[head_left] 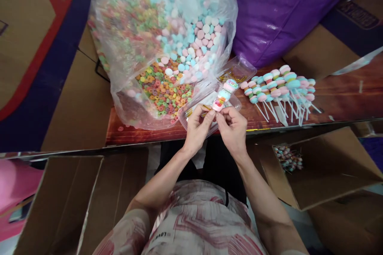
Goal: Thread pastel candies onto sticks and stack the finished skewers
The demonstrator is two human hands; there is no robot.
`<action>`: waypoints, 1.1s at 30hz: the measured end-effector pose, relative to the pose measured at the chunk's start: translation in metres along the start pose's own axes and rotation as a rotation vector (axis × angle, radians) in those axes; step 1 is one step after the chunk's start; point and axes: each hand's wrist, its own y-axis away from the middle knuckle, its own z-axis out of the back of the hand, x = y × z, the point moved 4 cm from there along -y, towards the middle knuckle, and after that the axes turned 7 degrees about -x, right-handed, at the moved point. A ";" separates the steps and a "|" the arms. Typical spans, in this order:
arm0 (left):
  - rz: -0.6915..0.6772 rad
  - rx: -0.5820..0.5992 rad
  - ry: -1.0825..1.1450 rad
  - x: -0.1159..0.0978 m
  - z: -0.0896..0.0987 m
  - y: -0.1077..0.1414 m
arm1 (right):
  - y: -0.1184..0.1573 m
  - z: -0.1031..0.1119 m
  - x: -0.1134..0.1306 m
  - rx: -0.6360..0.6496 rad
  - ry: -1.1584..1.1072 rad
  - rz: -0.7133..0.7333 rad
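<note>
A wrapped candy skewer (225,95) in clear film, pink, blue and white with a printed label, points away from me over a clear plastic tray (183,118). At its near end, my left hand (200,126) pinches with thumb and fingers, and my right hand (231,127) pinches right beside it. The thumbs nearly touch. Whether each hand holds the wrapper or the stick is too small to tell. Gold twist ties (231,77) lie in a clear container behind the skewer.
A big clear bag (125,103) of candy rings and pastel marshmallows stands at the back left. Candy skewers (281,83) with white sticks are piled on the table (143,133) at right. A purple bag (269,12) is behind. Below right, an open cardboard box (332,167) holds more skewers.
</note>
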 end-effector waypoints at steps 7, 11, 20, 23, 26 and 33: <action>0.305 0.149 0.195 -0.007 -0.006 -0.001 | 0.004 0.004 -0.010 0.154 -0.091 -0.015; 0.599 0.282 0.296 -0.006 -0.006 0.004 | -0.001 0.014 -0.012 0.246 -0.142 -0.011; 0.180 0.149 0.025 -0.001 -0.011 0.010 | 0.001 0.017 -0.010 0.167 0.036 0.067; 0.059 0.093 -0.087 0.000 -0.008 0.012 | 0.002 0.018 -0.008 0.140 0.040 0.033; 0.113 0.023 -0.056 0.002 -0.004 0.011 | 0.003 0.018 -0.005 0.179 -0.004 -0.010; 0.491 0.008 0.224 0.003 -0.009 0.002 | 0.010 0.027 0.000 0.018 0.223 0.349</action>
